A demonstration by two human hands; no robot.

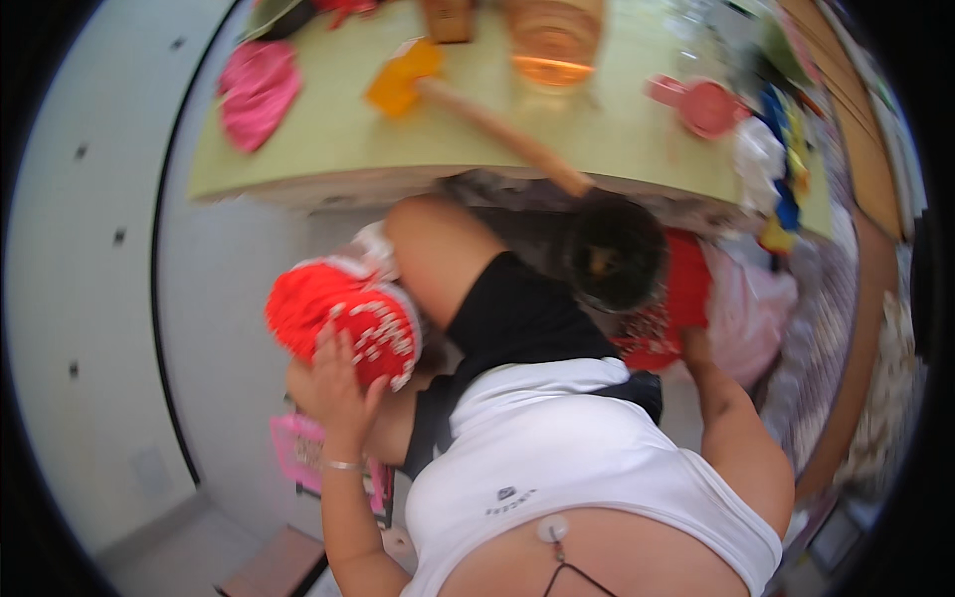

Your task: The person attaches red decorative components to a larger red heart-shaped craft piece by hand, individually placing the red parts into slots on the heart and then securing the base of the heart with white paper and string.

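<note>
My left hand lies with fingers stretched out and the thumb spread on a bunched red knitted-looking piece dotted with small white bits, which rests by my left knee. A pale rim edges its right side. Down at the right, my right hand reaches beside a red cloth or bag. White specks are scattered on red material next to it. The fingers of that hand are hidden, so what they hold cannot be made out. A dark round bowl-like container stands between my right leg and the red cloth.
The pale green table ahead bears a wooden-handled tool with an orange head, a pink cloth, a clear amber-tinted container and a pink cup. A pink basket sits lower left; a pale pink plastic bag lies right.
</note>
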